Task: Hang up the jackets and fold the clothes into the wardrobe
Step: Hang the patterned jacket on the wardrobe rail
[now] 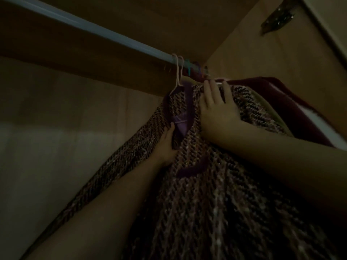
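Observation:
A tweed jacket (197,184) with purple trim hangs from a pale hanger (178,72) hooked over the wardrobe rail (93,29). My left hand (166,145) grips the jacket's front edge just below the collar, thumb on the outside. My right hand (216,107) lies flat on the jacket's right shoulder, fingers straight and pointing up toward the rail. The inside of the wardrobe is dim.
A dark red garment (293,102) hangs right behind the tweed jacket, against the wardrobe's right side wall. Coloured hanger hooks (193,69) crowd the rail's right end. A door hinge (277,17) shows at top right. The rail runs bare to the left.

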Available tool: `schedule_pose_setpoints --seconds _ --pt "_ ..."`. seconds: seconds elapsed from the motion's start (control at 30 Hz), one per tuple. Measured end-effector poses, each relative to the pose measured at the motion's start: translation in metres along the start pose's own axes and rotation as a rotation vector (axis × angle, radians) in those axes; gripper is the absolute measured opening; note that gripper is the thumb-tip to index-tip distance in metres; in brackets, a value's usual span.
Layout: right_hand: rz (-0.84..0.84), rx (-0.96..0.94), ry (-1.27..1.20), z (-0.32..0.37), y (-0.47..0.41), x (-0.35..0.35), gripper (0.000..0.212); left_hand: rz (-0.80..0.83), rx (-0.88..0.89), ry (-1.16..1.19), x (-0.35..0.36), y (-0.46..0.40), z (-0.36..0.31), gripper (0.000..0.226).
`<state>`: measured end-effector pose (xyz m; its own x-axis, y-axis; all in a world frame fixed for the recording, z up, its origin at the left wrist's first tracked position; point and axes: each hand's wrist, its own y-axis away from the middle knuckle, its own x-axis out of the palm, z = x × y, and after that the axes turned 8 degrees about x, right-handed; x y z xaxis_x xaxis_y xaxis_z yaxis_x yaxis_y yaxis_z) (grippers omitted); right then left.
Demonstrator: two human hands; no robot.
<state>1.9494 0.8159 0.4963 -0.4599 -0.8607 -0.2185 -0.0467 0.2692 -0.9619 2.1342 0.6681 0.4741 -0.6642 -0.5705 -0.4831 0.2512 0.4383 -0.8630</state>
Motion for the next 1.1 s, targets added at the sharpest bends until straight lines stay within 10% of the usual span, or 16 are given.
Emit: schedule_pose_setpoints --seconds 0.33,0.6,0.8,1.1 --pt "-0.027 -0.003 -0.049 0.005 0.021 -0.006 0.079 0.150 -0.035 -0.233 -0.018 0.066 -0.019 0.089" --pt "0.073 -0.061 -0.288 0.005 0.080 -0.019 0.073 -0.060 -0.144 0.313 -0.028 0.177 -0.078 0.031" --pt "0.208 -0.086 -0.362 0.038 0.160 -0.018 0.080 0.094 -0.316 -0.366 -0.036 0.282 -0.096 0.057" --pt "0.484 -0.165 -0.597 0.062 0.309 -0.046 0.069 0.328 -0.384 -0.717 -0.080 0.431 -0.155 0.078"
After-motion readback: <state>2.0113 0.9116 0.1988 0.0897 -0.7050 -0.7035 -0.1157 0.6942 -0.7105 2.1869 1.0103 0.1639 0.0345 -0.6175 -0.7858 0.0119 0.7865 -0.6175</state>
